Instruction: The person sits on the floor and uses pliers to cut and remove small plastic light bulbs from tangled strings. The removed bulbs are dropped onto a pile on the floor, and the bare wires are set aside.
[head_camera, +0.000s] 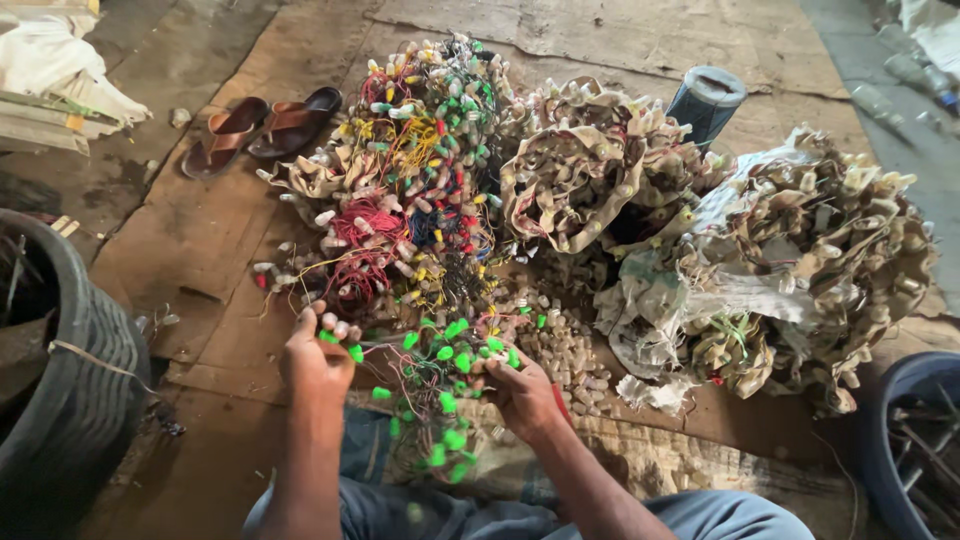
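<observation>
My left hand (316, 362) and my right hand (520, 392) both grip a tangled string of small green-capped bulbs on thin wires (437, 392), held low in front of my lap. The string hangs between the hands and trails down toward my knees. Just beyond the hands lies a big heap of wired bulbs with red, yellow, green and white caps (410, 170). Loose pale bulb holders (565, 345) are scattered beside my right hand.
Paper-wrapped bundles of pale bulbs (800, 260) fill the right. A pair of brown sandals (262, 128) sits at the far left, a dark cylinder (706, 100) at the back. A black tyre-like tub (70, 380) stands left, a blue tub (915, 440) right.
</observation>
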